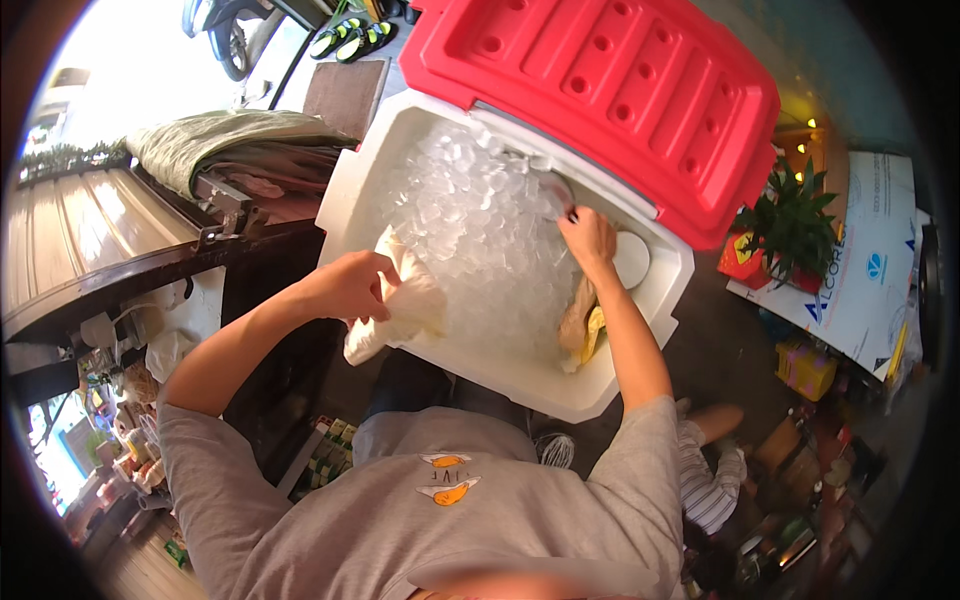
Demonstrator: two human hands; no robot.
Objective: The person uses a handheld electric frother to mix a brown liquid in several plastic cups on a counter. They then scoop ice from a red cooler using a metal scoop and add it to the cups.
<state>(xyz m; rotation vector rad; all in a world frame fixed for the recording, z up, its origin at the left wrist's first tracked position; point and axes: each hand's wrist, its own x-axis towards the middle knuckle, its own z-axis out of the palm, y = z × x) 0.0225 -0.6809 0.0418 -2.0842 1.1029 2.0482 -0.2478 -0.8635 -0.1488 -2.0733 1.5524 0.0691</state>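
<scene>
A white cooler box (651, 330) full of ice pieces (480, 217) stands before me, its red lid (600, 82) raised at the far side. At the near left wall, my left hand (349, 289) grips a whitish cloth or bag (412, 300) that hangs partly over the ice. My right hand (589, 236) is closed around the dark handle of what looks like a scoop (556, 191), its end sunk in the ice. Beside my right wrist lie a round white lid or container (631, 259) and a yellow packet (594, 331), inside the cooler.
A potted plant (795, 217) and a printed white-blue board (862, 262) are at right. Another person in striped clothing (709, 487) sits or crouches at lower right. A folded fabric pile (247, 150) is at left; sandals (352, 41) and a doormat (345, 94) lie beyond.
</scene>
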